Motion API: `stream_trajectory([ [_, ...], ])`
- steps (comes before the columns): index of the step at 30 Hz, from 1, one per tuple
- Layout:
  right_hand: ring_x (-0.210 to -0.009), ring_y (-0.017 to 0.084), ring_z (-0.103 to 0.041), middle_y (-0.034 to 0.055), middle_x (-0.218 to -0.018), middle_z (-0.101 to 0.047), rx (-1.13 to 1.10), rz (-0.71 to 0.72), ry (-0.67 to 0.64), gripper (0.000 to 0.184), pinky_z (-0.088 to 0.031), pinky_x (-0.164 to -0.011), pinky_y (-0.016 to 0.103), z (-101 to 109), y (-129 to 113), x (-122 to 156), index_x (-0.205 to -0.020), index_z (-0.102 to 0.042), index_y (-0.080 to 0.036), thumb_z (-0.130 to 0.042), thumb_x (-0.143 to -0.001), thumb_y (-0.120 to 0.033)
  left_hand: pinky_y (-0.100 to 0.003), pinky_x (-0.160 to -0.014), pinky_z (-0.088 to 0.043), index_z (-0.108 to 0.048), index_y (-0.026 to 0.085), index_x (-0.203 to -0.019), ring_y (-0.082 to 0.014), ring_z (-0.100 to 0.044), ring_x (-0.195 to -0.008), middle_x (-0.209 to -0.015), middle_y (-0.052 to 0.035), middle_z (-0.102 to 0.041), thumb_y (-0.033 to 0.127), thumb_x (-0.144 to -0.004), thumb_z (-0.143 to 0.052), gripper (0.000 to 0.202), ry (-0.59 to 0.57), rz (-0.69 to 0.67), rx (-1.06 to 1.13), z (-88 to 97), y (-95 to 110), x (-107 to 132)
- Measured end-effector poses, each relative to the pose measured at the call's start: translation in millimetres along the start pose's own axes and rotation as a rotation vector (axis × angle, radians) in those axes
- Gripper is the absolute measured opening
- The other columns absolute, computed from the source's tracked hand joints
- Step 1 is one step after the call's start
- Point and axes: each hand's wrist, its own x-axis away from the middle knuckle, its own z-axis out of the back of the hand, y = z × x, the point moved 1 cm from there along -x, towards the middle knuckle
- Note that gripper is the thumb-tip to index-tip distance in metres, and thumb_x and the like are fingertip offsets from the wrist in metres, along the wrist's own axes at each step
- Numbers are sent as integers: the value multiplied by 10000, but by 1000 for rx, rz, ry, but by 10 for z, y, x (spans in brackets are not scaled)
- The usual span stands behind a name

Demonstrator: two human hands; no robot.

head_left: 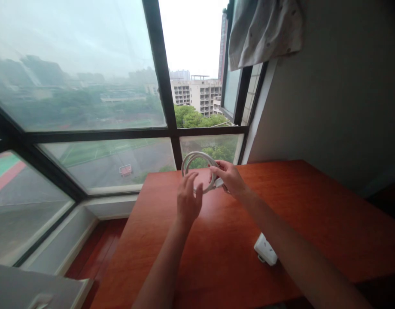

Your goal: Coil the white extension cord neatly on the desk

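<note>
A white cable [199,154], wound into a loose coil of a few loops, is held up above the far part of the wooden table. My right hand [228,176] pinches the coil's right side between thumb and fingers. Beneath those fingers shows a small white piece, perhaps the plug [218,182]. At the coil's lower left is my left hand [188,199], its fingers and thumb apart; whether the fingertips touch the cable is hard to see. A white power socket block [265,249] lies on the table, partly covered by my right forearm.
The reddish-brown table [217,257] reaches up to a dark-framed window [101,136]. One pane [231,94] stands open at the right, under a hanging curtain [265,34]. A wall [332,94] runs along the right, and a pale surface [33,283] is at lower left.
</note>
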Motion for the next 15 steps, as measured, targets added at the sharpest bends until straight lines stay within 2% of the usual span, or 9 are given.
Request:
stream_trajectory([
  [2, -476, 122, -576, -26, -592, -616, -20, -27, -9, 250, -443, -424, 208, 9, -27, -9, -846, -599, -161, -671, -735, -373, -393, -848, -479, -550, 181, -1099, -268, -629, -941, -968, -110, -662, 395, -894, -549, 297, -340, -111, -110, -49, 55, -29],
  [3, -465, 117, -569, -27, -585, -615, -35, -43, -5, 235, -436, -422, 207, 20, -37, -16, -821, -597, -163, -677, -731, -364, -365, -769, -489, -544, 180, -1101, -259, -642, -846, -891, -93, -667, 415, -892, -547, 314, -452, -111, -132, -88, 70, -43],
  [5, -448, 112, -554, -20, -571, -614, -78, -84, 14, 215, -414, -412, 205, 60, -49, -35, -766, -593, -159, -670, -735, -358, -316, -667, -466, -537, 185, -1116, -242, -639, -757, -850, -82, -666, 411, -903, -524, 311, -545, -61, -122, -173, 78, -69],
  [7, -455, 118, -551, 6, -591, -633, -153, -144, 13, 234, -403, -406, 215, 128, -47, -61, -743, -610, -148, -626, -768, -380, -282, -637, -432, -564, 199, -1064, -215, -625, -736, -855, -71, -660, 379, -921, -492, 241, -532, -8, -20, -241, 76, -78],
  [9, -509, 127, -572, 31, -653, -664, -256, -191, -9, 246, -434, -449, 231, 216, -42, -88, -756, -642, -138, -585, -795, -374, -254, -598, -395, -585, 194, -907, -170, -577, -662, -768, -41, -628, 391, -925, -487, 221, -485, 65, 181, -274, 78, -68],
  [12, -688, 133, -624, 38, -759, -696, -374, -195, -16, 167, -502, -648, 241, 337, -45, -112, -783, -680, -142, -625, -778, -300, -231, -537, -340, -519, 173, -703, -109, -449, -534, -591, 5, -509, 449, -935, -463, 364, -356, 244, 533, -257, 99, -56],
  [15, -854, 137, -626, 42, -866, -710, -405, -170, -2, 136, -481, -795, 247, 355, -39, -116, -806, -704, -156, -688, -755, -282, -220, -502, -310, -495, 166, -689, -82, -383, -502, -588, 20, -469, 491, -916, -493, 396, -198, 435, 837, -221, 123, -87],
])
